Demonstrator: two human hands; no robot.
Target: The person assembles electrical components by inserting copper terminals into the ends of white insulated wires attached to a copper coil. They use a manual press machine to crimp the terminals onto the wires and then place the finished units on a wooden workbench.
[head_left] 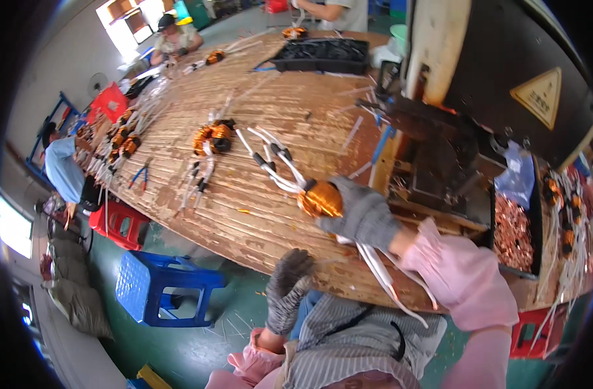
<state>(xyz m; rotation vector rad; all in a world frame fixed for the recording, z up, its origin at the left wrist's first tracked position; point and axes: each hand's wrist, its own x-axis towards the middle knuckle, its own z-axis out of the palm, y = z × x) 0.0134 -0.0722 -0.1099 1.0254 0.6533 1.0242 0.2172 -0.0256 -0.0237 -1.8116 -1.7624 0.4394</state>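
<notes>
A copper coil with white sleeved leads sits just right of the frame's centre, near the front edge of the wooden desk; the right hand, in a grey glove, is clamped around its right side and hides that part. More white leads trail from under this hand toward the lower right. The left hand, also gloved, hangs below the desk edge at lower centre, fingers loosely curled and holding nothing. One more coil lies up and left of centre, and blue-handled pliers lie further left. A black tray at top centre has contents too dim to make out. At right, a dark bin holds copper scraps
</notes>
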